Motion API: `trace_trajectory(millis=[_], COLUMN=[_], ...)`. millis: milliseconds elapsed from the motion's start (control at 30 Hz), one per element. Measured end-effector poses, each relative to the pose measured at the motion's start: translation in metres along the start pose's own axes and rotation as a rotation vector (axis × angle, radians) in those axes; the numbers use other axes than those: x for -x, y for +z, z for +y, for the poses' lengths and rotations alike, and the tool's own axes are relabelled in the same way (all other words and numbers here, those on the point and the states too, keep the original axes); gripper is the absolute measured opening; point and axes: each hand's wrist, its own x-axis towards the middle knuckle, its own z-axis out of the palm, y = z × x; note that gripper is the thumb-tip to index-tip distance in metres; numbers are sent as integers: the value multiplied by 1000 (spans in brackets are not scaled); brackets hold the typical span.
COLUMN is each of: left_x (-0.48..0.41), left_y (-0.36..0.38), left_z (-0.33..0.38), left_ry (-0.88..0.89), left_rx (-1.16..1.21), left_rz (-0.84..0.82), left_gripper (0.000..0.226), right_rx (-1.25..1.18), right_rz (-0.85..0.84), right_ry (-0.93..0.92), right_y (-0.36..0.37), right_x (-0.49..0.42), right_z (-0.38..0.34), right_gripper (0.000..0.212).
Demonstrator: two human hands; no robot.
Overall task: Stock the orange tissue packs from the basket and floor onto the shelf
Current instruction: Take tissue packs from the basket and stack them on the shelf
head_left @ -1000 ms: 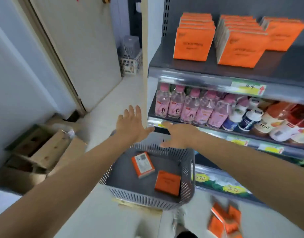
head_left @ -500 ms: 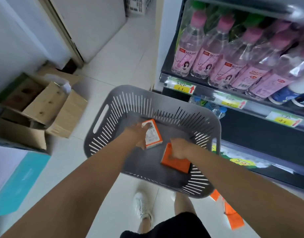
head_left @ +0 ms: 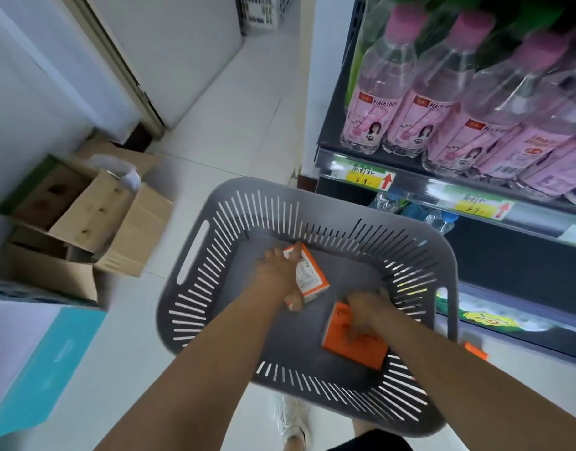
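Note:
A grey slotted basket (head_left: 195, 252) stands on the floor in front of the shelf unit. Inside it, my left hand (head_left: 277, 275) grips an orange tissue pack (head_left: 311, 276), white printed side up and tilted. My right hand (head_left: 361, 315) is closed over a second orange tissue pack (head_left: 351, 345) lying on the basket floor. A corner of another orange pack (head_left: 475, 351) shows on the floor beyond the basket's right rim. The shelf holding the stocked orange packs is out of view above.
Pink peach soda bottles (head_left: 374, 109) fill the shelf (head_left: 407, 180) at upper right, with price tags on its edge. Open cardboard boxes (head_left: 94, 216) sit at left by the wall, a teal-and-white box (head_left: 36, 356) nearer. A white crate (head_left: 264, 11) stands far back.
My view dropped from the upper shelf to the basket. Both hands went from hovering above the basket down into it, and each has closed on an orange pack; the left pack is tilting up.

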Motion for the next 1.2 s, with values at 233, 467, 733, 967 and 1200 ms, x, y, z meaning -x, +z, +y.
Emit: trace_trajectory(millis=[233, 467, 733, 967, 1200], left_x=[64, 162, 257, 322, 356], left_y=[-69, -158, -240, -300, -356], left_z=[-24, -54, -29, 38, 146], left_ry=[62, 178, 409, 782, 893], left_rx=[1067, 1000, 568, 536, 41], left_rz=[-273, -168, -83, 439, 695], left_gripper=[46, 53, 71, 47, 57], right_rx=[-398, -380, -652, -550, -594], right_rz=[257, 401, 619, 825, 890], right_ry=[-62, -311, -380, -329, -293], right_y=[-40, -117, -171, -206, -227], right_x=[39, 146, 284, 375, 435], right_z=[0, -10, 2, 62, 153], right_gripper=[68, 130, 98, 78, 77])
